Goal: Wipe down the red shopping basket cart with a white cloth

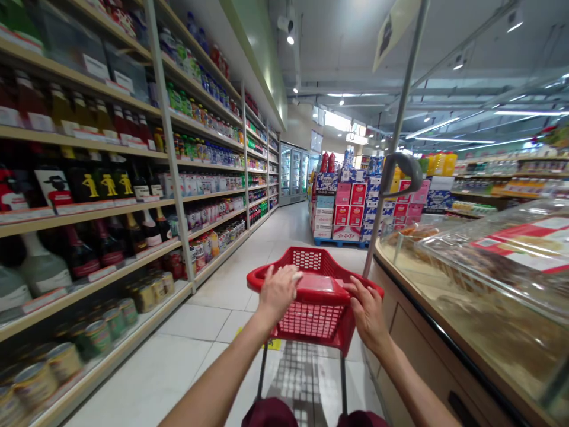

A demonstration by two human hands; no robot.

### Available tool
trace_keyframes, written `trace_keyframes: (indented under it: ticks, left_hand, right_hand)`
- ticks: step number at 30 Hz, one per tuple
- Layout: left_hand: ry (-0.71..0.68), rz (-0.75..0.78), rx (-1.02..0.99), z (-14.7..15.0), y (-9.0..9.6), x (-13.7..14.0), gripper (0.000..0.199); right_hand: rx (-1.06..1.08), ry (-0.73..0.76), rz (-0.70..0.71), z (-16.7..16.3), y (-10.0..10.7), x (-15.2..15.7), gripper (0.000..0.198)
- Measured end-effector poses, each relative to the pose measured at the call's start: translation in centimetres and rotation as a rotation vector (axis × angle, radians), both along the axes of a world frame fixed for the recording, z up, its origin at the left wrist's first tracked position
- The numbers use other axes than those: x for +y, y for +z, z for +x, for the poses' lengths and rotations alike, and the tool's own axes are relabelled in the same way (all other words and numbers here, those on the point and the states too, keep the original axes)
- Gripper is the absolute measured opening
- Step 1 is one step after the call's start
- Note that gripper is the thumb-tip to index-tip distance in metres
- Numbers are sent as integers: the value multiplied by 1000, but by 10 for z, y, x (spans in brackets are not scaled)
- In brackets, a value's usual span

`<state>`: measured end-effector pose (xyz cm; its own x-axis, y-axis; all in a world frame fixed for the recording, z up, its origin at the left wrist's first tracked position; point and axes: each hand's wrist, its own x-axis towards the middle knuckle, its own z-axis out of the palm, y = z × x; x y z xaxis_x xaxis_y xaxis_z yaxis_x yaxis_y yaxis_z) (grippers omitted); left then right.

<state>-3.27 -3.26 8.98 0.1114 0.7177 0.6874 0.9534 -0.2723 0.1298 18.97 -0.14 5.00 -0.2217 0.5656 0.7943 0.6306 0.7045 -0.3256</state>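
The shop floor (202, 323), laid with pale tiles, forms an aisle under a ceiling hung with lamps (291, 39). A tall shelf unit (168, 136) lines its left edge, with bottles (91, 121) on the middle shelves and cans (98, 335) on the lowest at the near end. Along the right edge stands a surface (411, 335) with a dark rim and glass sides, carrying clear plastic packs (493, 255); a slanting metal post (400, 112) rises by its far left corner. Farther off, stacked cartons (349, 210) sit on a blue pallet (340, 242), and glass-door coolers (293, 169) stand at the aisle's far end.

A red shopping cart (311, 321) is on the floor just ahead of the person, nearer the surface's edge than the shelf unit's foot. A broad strip of tiles shows to its left; to its right the gap is narrow. Ahead, the passage runs between the shelf unit and the pallet's left edge.

The left hand (280, 289) rests over the left part of the cart's handle, fingers loosely spread and stretched forward. The right hand (367, 313) touches the handle's right end, fingers slightly bent; whether they wrap around it I cannot tell.
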Motion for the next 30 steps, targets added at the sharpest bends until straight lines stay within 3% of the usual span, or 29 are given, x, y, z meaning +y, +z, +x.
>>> trace_keyframes:
  ticks: [3, 7, 9, 15, 17, 21, 23, 25, 30]
  left_hand:
    - [82, -4, -36, -13, 0, 12, 30]
    - [-66, 6, 34, 29, -5, 36, 29]
    - [-97, -11, 57, 33, -4, 46, 28]
    - [102, -72, 3, -52, 8, 64, 33]
    - [124, -77, -3, -56, 6, 70, 34]
    - [65, -41, 7, -20, -4, 83, 35]
    - [2, -10, 25, -16, -9, 85, 35]
    - [-65, 33, 91, -33, -13, 90, 35]
    - [-19, 76, 32, -82, -16, 108, 35]
  right_hand:
    - [-26, -33, -80, -8, 14, 15, 42]
    - [-151, -72, -142, -26, 28, 36, 41]
    - [-199, -74, -117, -31, 28, 44, 40]
    - [-178, -1, -69, -32, 17, 55, 34]
    - [-161, 1, -49, -34, 17, 58, 34]
    - [-117, 16, -82, -31, 22, 68, 31]
    - [-90, 49, -99, -25, 26, 74, 30]
    - [-72, 89, -99, -20, 28, 77, 29]
    - [-62, 114, -66, -21, 31, 81, 26]
